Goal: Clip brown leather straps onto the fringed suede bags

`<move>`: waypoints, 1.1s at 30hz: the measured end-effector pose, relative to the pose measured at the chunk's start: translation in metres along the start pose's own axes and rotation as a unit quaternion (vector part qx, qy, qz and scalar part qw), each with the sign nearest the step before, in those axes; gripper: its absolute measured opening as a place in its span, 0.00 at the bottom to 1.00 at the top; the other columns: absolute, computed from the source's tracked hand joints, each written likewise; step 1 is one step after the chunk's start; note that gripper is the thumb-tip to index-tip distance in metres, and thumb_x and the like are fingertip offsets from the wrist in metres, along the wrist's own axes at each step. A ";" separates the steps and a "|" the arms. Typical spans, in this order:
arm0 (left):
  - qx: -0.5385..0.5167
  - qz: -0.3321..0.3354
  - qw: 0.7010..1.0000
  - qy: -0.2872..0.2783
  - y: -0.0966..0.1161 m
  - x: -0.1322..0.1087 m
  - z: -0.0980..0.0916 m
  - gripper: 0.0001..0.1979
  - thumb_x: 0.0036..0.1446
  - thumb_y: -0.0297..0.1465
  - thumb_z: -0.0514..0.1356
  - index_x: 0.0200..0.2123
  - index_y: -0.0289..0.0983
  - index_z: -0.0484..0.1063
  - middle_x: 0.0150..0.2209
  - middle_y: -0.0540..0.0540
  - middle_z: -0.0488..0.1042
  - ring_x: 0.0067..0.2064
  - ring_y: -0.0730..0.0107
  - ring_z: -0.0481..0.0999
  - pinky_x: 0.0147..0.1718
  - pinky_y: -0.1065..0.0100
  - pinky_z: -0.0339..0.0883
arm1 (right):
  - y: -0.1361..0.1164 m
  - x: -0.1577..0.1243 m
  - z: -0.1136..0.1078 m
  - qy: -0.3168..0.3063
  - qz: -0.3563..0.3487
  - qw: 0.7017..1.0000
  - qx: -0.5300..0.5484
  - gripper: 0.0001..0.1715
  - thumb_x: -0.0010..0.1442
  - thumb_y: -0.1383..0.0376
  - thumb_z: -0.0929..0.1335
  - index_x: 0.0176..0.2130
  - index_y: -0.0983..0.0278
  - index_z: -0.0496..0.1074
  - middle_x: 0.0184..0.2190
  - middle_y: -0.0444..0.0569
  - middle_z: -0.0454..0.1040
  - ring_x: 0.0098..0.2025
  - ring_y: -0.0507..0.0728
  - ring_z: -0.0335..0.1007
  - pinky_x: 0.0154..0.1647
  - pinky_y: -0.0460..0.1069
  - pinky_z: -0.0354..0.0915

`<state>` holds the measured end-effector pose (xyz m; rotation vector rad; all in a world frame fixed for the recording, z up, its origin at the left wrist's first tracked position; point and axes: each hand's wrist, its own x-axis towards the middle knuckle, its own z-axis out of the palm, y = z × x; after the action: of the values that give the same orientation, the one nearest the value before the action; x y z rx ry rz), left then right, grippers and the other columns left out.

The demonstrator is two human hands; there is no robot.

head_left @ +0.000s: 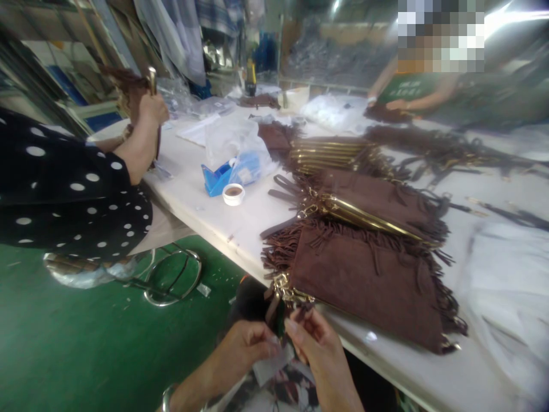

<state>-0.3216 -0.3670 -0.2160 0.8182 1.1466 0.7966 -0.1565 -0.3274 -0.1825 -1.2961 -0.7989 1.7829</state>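
Observation:
My left hand (244,349) and my right hand (317,343) meet just below the table's near edge. Both pinch the brown strap end and gold clasp (285,294) of a brown fringed suede bag (369,280). That bag lies flat on the white table (206,212), its clasp corner hanging over the edge. A small white slip shows under my left fingers. A second brown fringed bag with a gold bar (364,209) lies just behind the first.
More brown bags with gold bars (330,151) are stacked further back. A roll of tape (234,194) and a blue dispenser (217,178) sit mid-table. A person in a polka-dot top (72,189) works at the left; another person (412,94) sits across. Green floor and a metal stool ring (174,277) lie left.

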 end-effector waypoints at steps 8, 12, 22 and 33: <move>0.030 0.009 0.999 -0.012 0.006 -0.002 0.002 0.10 0.54 0.34 0.65 0.29 0.31 0.76 0.26 0.49 0.73 0.29 0.72 0.67 0.30 0.73 0.59 | 0.001 0.000 0.000 0.009 -0.003 1.000 -0.014 0.22 0.46 0.53 0.77 0.31 0.64 0.69 0.21 0.37 0.61 0.20 0.45 0.49 0.19 0.42 0.46; 0.033 0.011 0.999 -0.021 0.004 -0.003 0.001 0.09 0.54 0.33 0.64 0.30 0.31 0.76 0.27 0.49 0.74 0.30 0.71 0.68 0.31 0.72 0.60 | -0.002 0.001 -0.001 0.006 0.009 1.000 -0.022 0.23 0.45 0.52 0.78 0.30 0.64 0.70 0.20 0.37 0.61 0.20 0.46 0.50 0.19 0.43 0.47; 0.059 0.008 0.998 -0.025 0.004 -0.003 -0.001 0.08 0.54 0.31 0.64 0.29 0.31 0.76 0.26 0.50 0.72 0.29 0.72 0.67 0.29 0.73 0.58 | 0.004 0.003 -0.004 0.006 0.007 1.000 -0.015 0.21 0.46 0.54 0.78 0.32 0.63 0.70 0.22 0.37 0.61 0.21 0.46 0.49 0.19 0.42 0.46; 0.037 0.003 0.999 -0.038 0.010 -0.005 0.001 0.09 0.54 0.33 0.65 0.30 0.31 0.77 0.27 0.48 0.74 0.29 0.72 0.67 0.29 0.74 0.58 | 0.011 0.003 -0.005 0.029 -0.009 1.000 -0.003 0.21 0.45 0.54 0.78 0.33 0.64 0.72 0.24 0.38 0.63 0.22 0.45 0.51 0.19 0.41 0.48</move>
<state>-0.3235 -0.3667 -0.2046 0.9079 1.1108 0.7253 -0.1551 -0.3298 -0.1944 -1.3338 -0.7826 1.7219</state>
